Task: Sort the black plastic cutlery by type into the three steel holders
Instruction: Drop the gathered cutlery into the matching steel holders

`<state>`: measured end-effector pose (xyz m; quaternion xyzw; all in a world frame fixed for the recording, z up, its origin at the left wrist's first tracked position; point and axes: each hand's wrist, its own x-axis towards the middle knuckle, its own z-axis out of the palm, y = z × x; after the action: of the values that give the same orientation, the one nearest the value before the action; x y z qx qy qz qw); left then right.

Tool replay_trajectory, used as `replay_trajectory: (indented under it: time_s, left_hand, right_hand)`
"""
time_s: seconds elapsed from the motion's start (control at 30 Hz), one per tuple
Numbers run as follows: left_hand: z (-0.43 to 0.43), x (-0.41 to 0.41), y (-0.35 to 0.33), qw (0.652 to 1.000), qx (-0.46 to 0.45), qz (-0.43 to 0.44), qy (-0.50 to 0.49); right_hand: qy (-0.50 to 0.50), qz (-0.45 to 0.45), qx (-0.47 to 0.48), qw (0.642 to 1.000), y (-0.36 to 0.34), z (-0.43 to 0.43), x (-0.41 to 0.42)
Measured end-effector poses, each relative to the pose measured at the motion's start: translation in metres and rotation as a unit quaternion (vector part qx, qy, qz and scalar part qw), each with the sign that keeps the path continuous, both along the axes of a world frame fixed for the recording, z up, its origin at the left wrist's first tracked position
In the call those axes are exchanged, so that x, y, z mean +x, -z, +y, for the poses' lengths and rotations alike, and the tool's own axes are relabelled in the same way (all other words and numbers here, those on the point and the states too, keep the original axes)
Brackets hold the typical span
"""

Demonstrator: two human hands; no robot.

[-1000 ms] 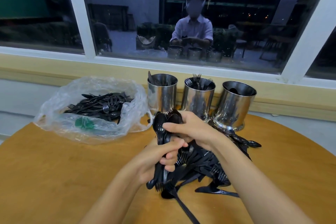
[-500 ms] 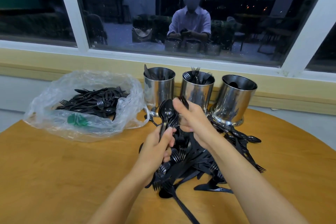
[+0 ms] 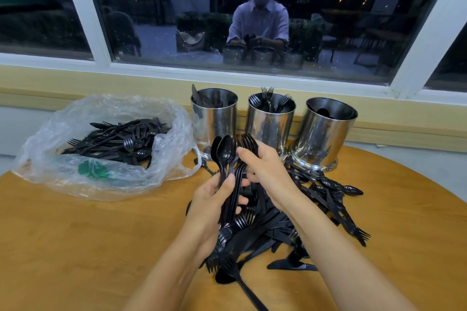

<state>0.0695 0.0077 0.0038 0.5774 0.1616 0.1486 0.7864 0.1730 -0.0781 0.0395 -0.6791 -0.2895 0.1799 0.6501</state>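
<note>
Bundle sits higher over the pile (image 3: 290,222) vs a sec ago; L hand (image 3: 212,199) clamps the handles, R hand (image 3: 265,171) pinches the forks (image 3: 249,142) off the spoons (image 3: 225,151). Split looks nearly done; forks prob. go in the middle holder (image 3: 269,126), spoons in the right holder (image 3: 326,134).

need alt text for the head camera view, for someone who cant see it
Two hands over a round wooden table sort black plastic cutlery: the left hand grips a bunch of spoons, the right hand grips forks, above a loose pile. Behind stand three steel holders, and a clear plastic bag of more cutlery lies at the left.
</note>
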Motion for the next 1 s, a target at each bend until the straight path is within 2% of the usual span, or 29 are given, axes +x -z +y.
replay_trajectory:
  time_s: [0.1,0.37,0.5,0.67,0.77,0.9,1.0]
  left_hand:
    - [0.000,0.004,0.002,0.999,-0.049,0.008,-0.004]
    - [-0.003,0.011,-0.001,0.999,-0.043,0.018,-0.006]
    - [-0.003,0.016,-0.001,0.999,-0.049,0.021,-0.001]
    - [0.000,0.018,-0.003,0.989,-0.133,-0.005,0.058]
    - [0.004,0.021,-0.003,0.982,-0.172,-0.012,0.082]
    - [0.013,0.031,0.001,0.983,-0.174,-0.002,0.057]
    - [0.022,0.039,0.001,0.991,-0.130,0.016,0.025]
  right_hand:
    - [0.014,0.002,0.003,1.000,0.004,0.001,0.004]
    - [0.033,-0.012,0.009,0.999,0.016,0.003,0.009]
    - [0.041,-0.050,-0.008,0.998,0.013,0.004,0.012]
    - [0.075,-0.010,0.017,0.997,0.014,0.004,0.021]
    - [0.086,0.043,0.089,0.991,0.014,0.003,0.030]
    - [0.070,0.179,0.234,0.953,-0.011,-0.003,0.054]
    - [0.109,0.175,0.259,0.944,-0.043,-0.006,0.091]
